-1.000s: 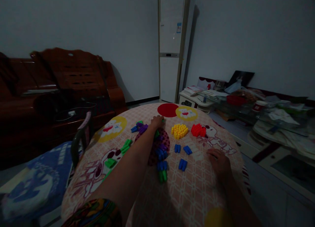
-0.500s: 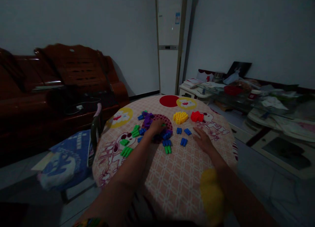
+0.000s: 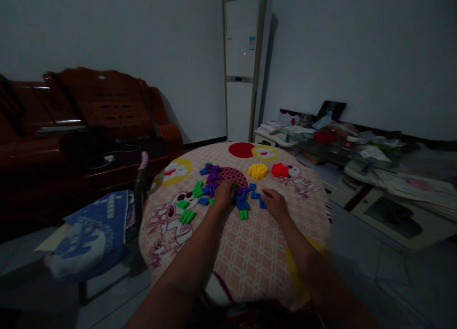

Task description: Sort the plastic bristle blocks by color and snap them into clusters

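My left hand (image 3: 224, 195) is over the middle of the table, its fingers curled around what looks like a small green piece (image 3: 233, 187). Just right of it lie a cluster of blue pieces (image 3: 242, 201) and a few green ones (image 3: 243, 214). My right hand (image 3: 275, 204) rests low over the cloth with fingers extended, its fingertips beside loose blue pieces (image 3: 255, 195). Purple pieces (image 3: 214, 172) are heaped beyond my left hand. Several green pieces (image 3: 187, 216) lie to the left. A yellow group (image 3: 257, 171) and a red group (image 3: 280, 170) sit farther back.
A patterned cloth covers the round table (image 3: 246, 257). A chair with a blue bag (image 3: 96, 234) stands at the left, before a wooden sofa (image 3: 103, 110). A cluttered glass-topped cabinet (image 3: 314, 134) runs along the right, and a tall white appliance (image 3: 239, 95) stands behind.
My right hand has moved left and toward me, and the loose blue pieces by it now lie farther left, closer to the blue cluster. My left hand has drawn slightly nearer. The view has shifted slightly.
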`<control>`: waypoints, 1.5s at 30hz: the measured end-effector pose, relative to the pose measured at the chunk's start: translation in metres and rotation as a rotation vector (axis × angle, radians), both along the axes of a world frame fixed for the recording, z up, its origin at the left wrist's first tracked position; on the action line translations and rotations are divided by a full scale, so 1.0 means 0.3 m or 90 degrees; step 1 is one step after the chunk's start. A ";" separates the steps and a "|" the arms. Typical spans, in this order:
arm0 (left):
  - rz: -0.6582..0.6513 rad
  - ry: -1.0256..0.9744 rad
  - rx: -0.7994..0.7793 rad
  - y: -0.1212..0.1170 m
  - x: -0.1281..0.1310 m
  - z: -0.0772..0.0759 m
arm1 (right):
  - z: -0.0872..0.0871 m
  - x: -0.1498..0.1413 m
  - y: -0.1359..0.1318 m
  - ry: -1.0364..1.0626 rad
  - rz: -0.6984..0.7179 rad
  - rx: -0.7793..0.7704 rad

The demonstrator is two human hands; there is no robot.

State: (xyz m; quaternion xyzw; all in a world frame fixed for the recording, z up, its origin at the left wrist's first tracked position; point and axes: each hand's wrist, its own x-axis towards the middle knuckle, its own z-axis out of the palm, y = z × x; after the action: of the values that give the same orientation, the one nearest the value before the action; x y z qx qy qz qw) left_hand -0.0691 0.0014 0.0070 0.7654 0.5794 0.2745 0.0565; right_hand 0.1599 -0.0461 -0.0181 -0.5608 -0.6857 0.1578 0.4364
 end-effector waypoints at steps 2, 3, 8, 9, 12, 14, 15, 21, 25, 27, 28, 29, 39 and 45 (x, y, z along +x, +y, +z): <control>0.008 -0.035 0.032 -0.004 0.021 -0.007 | 0.000 0.018 -0.017 -0.070 -0.015 0.004; -0.003 -0.047 0.046 -0.006 0.035 -0.006 | 0.000 0.024 -0.025 -0.112 -0.010 0.010; -0.103 -0.043 0.087 -0.035 0.089 0.016 | 0.001 0.031 -0.052 -0.195 -0.036 0.020; -0.111 -0.030 0.086 -0.042 0.093 0.020 | 0.002 0.035 -0.054 -0.183 -0.051 0.005; -0.125 0.010 0.067 -0.056 0.094 0.030 | 0.003 0.069 -0.051 -0.121 -0.102 -0.033; -0.135 0.030 0.054 -0.059 0.092 0.033 | 0.003 0.111 -0.041 -0.078 -0.170 -0.024; -0.140 0.040 0.049 -0.059 0.091 0.033 | 0.004 0.137 -0.034 -0.063 -0.216 -0.009; -0.150 0.078 0.042 -0.049 0.088 0.028 | -0.010 0.272 0.000 -0.093 -0.375 0.071; -0.180 0.087 0.041 -0.050 0.085 0.030 | -0.040 0.291 -0.002 -0.200 -0.296 0.038; -0.184 0.090 0.039 -0.052 0.088 0.030 | -0.049 0.290 -0.004 -0.233 -0.279 0.032; -0.180 0.091 0.038 -0.053 0.090 0.029 | -0.050 0.291 -0.003 -0.241 -0.276 0.033; -0.173 0.088 0.038 -0.054 0.092 0.027 | -0.048 0.292 0.000 -0.246 -0.279 0.034; -0.117 0.037 0.047 -0.055 0.101 0.027 | 0.021 0.331 0.072 -0.192 -0.421 0.014; -0.058 -0.103 0.067 -0.092 0.126 0.055 | 0.008 0.330 0.080 -0.152 -0.471 0.024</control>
State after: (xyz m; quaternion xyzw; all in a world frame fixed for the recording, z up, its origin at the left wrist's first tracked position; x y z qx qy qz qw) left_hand -0.0312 -0.0261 0.0235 0.7681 0.5222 0.3628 0.0750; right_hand 0.2590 -0.0222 -0.0157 -0.7766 -0.4859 -0.0894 0.3910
